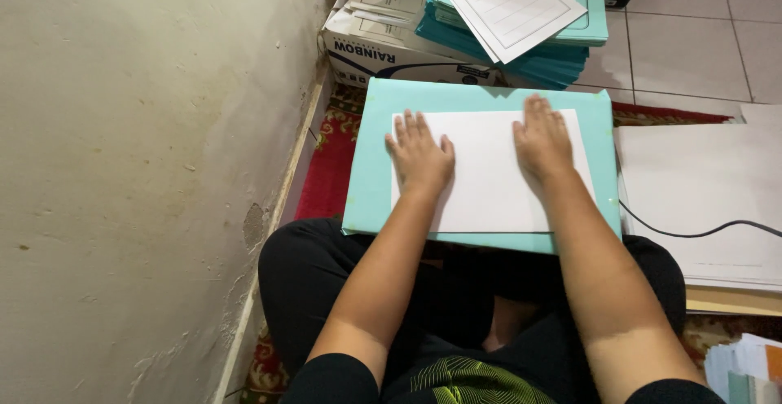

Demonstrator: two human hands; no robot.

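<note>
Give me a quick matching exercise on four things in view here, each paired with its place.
Things:
1. white sheet
2. cardboard box
3. black cable
4. left hand

Places:
A. lying across the white paper stack at the right
B. against the wall, under stacked papers
C. flat on the left part of the white sheet
D. on top of the light green stack on the lap

Pairs: 1-D, 2-B, 3-A, 4-C
</note>
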